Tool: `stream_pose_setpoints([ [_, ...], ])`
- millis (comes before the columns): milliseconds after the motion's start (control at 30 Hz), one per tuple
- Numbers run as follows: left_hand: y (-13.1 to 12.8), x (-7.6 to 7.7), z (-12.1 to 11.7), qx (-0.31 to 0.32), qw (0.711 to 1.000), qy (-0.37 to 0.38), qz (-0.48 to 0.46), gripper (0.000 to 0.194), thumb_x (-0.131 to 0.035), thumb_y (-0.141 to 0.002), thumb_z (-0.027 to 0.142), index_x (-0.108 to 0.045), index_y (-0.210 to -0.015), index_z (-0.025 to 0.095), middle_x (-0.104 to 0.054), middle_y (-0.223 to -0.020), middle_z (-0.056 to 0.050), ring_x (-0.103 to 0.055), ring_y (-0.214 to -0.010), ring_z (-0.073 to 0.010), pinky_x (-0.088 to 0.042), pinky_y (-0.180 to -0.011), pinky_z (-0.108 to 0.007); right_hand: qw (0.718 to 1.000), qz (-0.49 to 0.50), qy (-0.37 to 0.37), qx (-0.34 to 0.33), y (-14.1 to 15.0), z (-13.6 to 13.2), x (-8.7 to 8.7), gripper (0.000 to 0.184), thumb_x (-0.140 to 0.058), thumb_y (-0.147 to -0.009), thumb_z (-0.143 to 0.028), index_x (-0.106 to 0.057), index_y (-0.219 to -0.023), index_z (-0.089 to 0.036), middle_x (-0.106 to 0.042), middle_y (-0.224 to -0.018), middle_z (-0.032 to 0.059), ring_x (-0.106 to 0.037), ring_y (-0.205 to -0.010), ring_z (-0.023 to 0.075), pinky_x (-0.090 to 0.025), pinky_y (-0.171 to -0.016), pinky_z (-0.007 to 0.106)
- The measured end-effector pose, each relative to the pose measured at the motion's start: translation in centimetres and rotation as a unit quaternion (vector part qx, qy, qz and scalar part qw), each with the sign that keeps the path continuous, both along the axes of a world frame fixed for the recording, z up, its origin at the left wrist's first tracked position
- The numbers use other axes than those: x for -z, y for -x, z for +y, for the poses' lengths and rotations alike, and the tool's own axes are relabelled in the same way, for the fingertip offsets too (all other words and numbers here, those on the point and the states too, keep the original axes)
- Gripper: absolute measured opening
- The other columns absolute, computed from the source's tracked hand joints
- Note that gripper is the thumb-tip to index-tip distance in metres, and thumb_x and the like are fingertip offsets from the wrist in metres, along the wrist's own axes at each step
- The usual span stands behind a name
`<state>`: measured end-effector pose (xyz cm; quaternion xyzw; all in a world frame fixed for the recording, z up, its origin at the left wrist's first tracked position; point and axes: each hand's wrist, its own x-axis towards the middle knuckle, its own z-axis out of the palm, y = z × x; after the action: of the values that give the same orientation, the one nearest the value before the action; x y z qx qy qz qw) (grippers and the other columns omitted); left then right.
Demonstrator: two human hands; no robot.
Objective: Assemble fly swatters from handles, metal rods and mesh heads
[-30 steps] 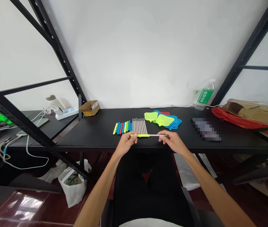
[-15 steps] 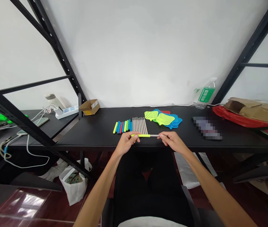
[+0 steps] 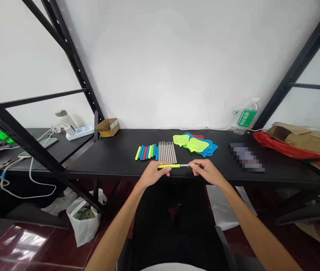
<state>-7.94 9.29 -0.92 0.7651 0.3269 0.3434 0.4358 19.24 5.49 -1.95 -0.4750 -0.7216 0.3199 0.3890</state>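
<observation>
White wall point(image 3: 160, 56) fills the back, and in front of it runs a long black tabletop point(image 3: 111, 154), with dark metal posts point(image 3: 76, 62) slanting up at either side. At the right end sits a piece of brown cardboard point(image 3: 303, 137) on red plastic point(image 3: 265, 141). Nearer the middle lies a flat object point(image 3: 246, 157), pixelated beyond recognition. The person's left hand point(image 3: 154, 174) and right hand point(image 3: 206, 173) face each other near the front edge. A clear bottle point(image 3: 246, 117) with a green label leans near the wall at the right; a small open carton point(image 3: 108, 128) stands at the left. Between them are overlapping mesh pieces point(image 3: 196, 144) in yellow, blue and red, then a row of grey rods point(image 3: 167, 152) and, just beside it on the left, a row of coloured tubes point(image 3: 147, 152). In front of the rods is a yellow handle point(image 3: 171, 166), held roughly level by the left hand's closed fingers. A thin metal shaft point(image 3: 184, 165) meets its right end, pinched between the right hand's fingers, which hide part of it.
</observation>
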Motion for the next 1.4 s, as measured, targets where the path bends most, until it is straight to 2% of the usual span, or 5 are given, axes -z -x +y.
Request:
stream_pose_setpoints([
  [267,0.6,1.0,0.8,-0.05,0.987,0.092,-0.123,0.044,-0.068,-0.086,0.047,-0.074,-0.111,0.012,-0.066,-0.067,-0.003,-0.047,-0.056,-0.0103,-0.035,-0.052,-0.022,0.975,-0.12,-0.077,0.169,-3.9,5.5,-4.0,0.057,-0.056,-0.088,-0.061,-0.069,-0.124,-0.019,-0.074,-0.113,0.0118,-0.069,-0.098,0.0292,-0.052,-0.086,0.04],
  [567,0.7,1.1,0.9,-0.059,0.98,0.109,-0.154,0.045,-0.07,-0.084,0.046,-0.074,-0.111,0.01,-0.064,-0.066,-0.003,-0.047,-0.056,-0.0098,-0.035,-0.05,-0.021,0.868,-0.447,0.131,0.173,-6.6,13.7,-5.4,0.12,-0.069,-0.064,-0.077,-0.027,-0.156,-0.012,-0.043,-0.152,0.0255,-0.047,-0.135,0.0445,-0.045,-0.101,0.049],
  [833,0.5,1.2,1.0,-0.061,0.978,0.106,-0.166,0.043,-0.07,-0.084,0.046,-0.074,-0.108,0.011,-0.064,-0.064,-0.002,-0.046,-0.054,-0.0093,-0.034,-0.049,-0.021,0.869,-0.454,0.094,0.17,-6.9,14.1,-6.4,0.09,-0.08,-0.064,-0.053,-0.051,-0.139,-0.011,-0.058,-0.138,0.0241,-0.058,-0.123,0.0401,-0.049,-0.094,0.044],
  [1200,0.8,1.3,1.1,-0.058,0.977,0.112,-0.174,0.046,-0.071,-0.083,0.047,-0.074,-0.111,0.011,-0.064,-0.065,-0.003,-0.047,-0.055,-0.0097,-0.036,-0.05,-0.022,0.966,0.224,0.023,0.127,-9.3,3.7,-13.3,0.031,-0.08,-0.076,-0.036,-0.069,-0.1,-0.02,-0.07,-0.087,0.0047,-0.061,-0.061,0.0134,-0.052,-0.049,0.024],
  [1400,0.7,1.4,1.1,-0.067,0.976,0.111,-0.172,0.047,-0.072,-0.083,0.047,-0.073,-0.112,0.01,-0.064,-0.065,-0.003,-0.047,-0.054,-0.0092,-0.036,-0.05,-0.021,0.88,0.447,-0.002,0.163,-5.3,-1.0,-5.6,0.03,-0.084,-0.069,-0.034,-0.062,-0.082,-0.02,-0.058,-0.07,-0.0046,-0.036,-0.038,0.0026,-0.032,-0.034,0.019],
])
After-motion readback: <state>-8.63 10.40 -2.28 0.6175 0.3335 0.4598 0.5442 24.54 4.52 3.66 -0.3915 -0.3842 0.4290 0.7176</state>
